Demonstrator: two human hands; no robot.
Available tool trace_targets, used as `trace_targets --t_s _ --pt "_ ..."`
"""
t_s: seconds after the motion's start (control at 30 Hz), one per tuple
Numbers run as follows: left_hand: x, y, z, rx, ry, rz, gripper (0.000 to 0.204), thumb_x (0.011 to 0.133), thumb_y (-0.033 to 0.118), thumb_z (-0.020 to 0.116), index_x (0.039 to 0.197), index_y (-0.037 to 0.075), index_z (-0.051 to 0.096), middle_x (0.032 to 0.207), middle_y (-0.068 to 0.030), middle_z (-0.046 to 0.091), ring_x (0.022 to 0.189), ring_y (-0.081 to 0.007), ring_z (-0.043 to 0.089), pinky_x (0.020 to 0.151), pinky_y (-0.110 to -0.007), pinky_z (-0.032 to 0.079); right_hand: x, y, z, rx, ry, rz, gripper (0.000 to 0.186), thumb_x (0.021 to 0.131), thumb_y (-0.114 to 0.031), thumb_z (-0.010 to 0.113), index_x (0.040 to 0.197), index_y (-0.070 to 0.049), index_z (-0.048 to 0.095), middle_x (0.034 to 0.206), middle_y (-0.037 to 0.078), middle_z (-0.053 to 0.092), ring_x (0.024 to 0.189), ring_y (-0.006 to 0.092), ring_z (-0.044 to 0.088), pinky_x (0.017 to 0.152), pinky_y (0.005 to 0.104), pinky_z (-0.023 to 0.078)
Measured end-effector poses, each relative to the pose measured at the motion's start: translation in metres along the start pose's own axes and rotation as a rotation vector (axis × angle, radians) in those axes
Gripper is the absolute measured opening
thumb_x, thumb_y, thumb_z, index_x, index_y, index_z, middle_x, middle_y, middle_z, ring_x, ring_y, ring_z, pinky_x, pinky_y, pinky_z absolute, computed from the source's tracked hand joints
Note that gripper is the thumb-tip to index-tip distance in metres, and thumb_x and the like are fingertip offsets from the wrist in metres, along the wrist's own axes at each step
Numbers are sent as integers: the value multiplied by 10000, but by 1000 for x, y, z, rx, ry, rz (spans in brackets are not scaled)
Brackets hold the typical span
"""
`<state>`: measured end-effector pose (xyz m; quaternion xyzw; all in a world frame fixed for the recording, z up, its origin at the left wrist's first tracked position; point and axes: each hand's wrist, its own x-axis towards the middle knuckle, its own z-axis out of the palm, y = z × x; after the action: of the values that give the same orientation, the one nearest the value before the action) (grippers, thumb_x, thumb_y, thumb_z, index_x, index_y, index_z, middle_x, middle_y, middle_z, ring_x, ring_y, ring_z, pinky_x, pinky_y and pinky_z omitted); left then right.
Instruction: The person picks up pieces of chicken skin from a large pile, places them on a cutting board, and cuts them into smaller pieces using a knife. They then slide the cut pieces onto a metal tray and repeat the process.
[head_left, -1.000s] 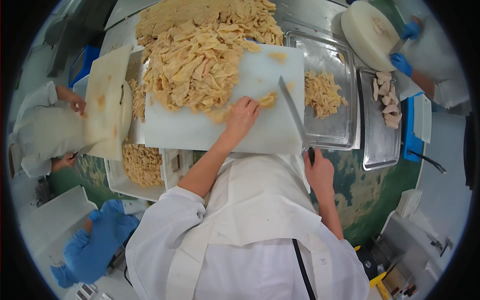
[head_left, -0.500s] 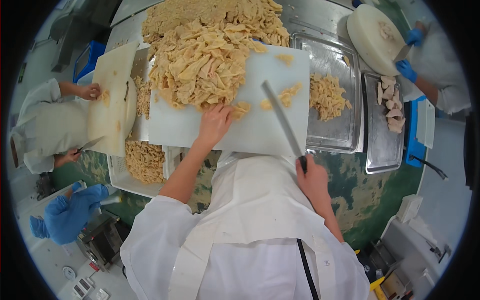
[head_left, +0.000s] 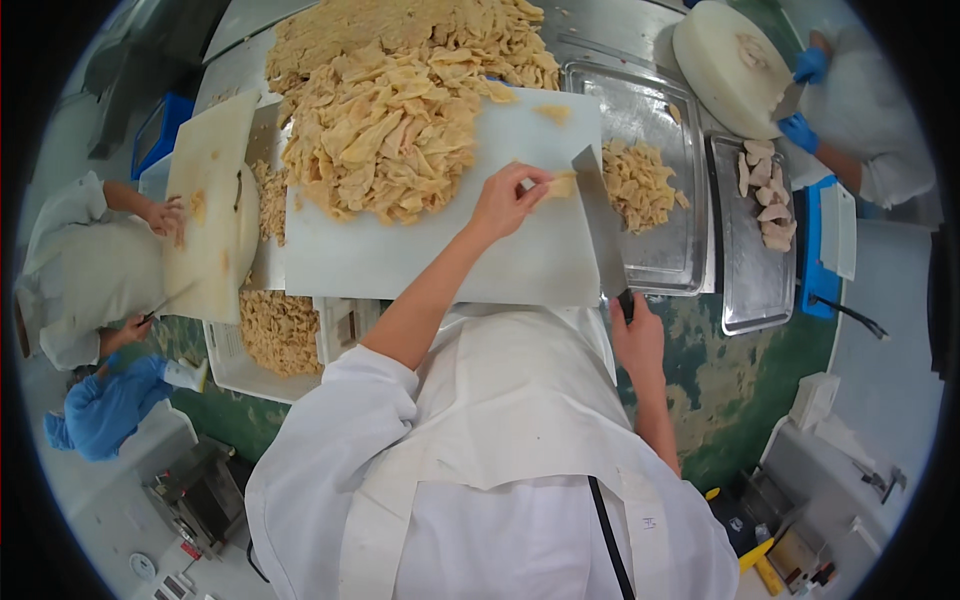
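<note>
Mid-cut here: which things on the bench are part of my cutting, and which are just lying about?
In use:
left hand pinching the yellow strip
right hand gripping the cleaver
white cutting board
pile of strips

Lying about:
round white block
tray of pale pieces
blue crate

Single head-worn fisheye, looking steeply down, close over cutting board [head_left: 440, 250]

The left arm is stretched forward, with the white sleeve pushed up to the elbow and the forearm bare. The left hand [head_left: 508, 200] is at the far end, palm down, and its fingertips [head_left: 540, 182] are pinched together. The right arm stays closer to the body. The right hand [head_left: 636, 335] is closed in a firm grip, knuckles up.
</note>
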<state>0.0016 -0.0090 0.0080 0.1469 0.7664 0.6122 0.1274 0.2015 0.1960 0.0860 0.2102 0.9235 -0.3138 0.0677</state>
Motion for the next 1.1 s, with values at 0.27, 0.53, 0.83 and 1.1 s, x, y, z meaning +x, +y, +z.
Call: trace_targets --t_s 0.27,0.53,0.83,1.1 --pt "-38 -6 -17 644 219 178 168 834 147 733 973 67 683 931 -98 638 803 -283 626 703 -382 512 -2 -28 -14 -92 -14 -30 238 949 -278 594 902 -48 552 625 208 603 634 448 609 559 521 447" --pt "-50 -19 -21 605 268 329 150 766 14 730 895 40 658 766 -81 629 745 -272 612 659 -381 503 -7 -49 -13 -27 -2 -178 218 944 -239 613 871 -53 526 602 179 591 583 419 601 524 485 438" --pt "-53 -22 -23 644 293 364 150 747 -5 734 858 61 660 781 -61 634 724 -246 603 648 -368 500 -8 -15 8 -197 -76 -148 243 961 -265 576 874 -42 532 611 208 599 599 439 605 552 520 451" --pt "-57 -25 -29 426 311 275 142 749 -2 733 852 62 658 815 -66 640 756 -243 621 669 -366 508 -17 -50 6 -37 -82 -146 246 962 -265 561 892 -31 530 620 217 607 606 458 604 562 531 469"
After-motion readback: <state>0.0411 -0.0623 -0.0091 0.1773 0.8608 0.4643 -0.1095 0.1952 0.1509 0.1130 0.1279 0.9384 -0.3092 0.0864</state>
